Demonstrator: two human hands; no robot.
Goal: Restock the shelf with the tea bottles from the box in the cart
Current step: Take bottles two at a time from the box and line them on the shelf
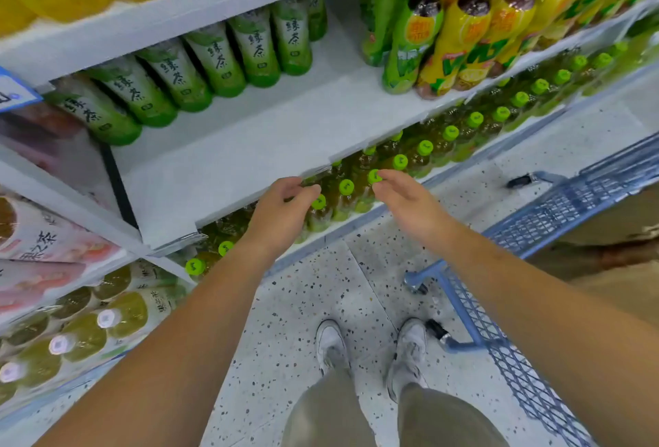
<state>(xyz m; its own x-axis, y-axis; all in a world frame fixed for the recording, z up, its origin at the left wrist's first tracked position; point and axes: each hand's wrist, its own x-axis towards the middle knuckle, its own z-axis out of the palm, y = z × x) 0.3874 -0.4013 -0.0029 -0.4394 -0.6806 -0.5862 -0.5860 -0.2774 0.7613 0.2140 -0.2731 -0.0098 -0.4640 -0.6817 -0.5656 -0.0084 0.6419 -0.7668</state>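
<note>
While the shoes point(331, 343) are planted on the speckled floor beside the blue cart point(535, 232), in which what looks like a cardboard box point(606, 268) is glimpsed, both arms are stretched toward the lower shelf. The left hand point(281, 207) and the right hand point(406, 197) are held with fingers loosely curved and nothing gripped, just beside the green-capped tea bottles point(346, 187) at the shelf front. The step in hand is judged to be lining up the front bottles. Above, the middle shelf point(249, 140) is seen bare before a back row of green-label bottles point(214, 61). Next, a turn to the box is called for, and fresh bottles must be gripped.
</note>
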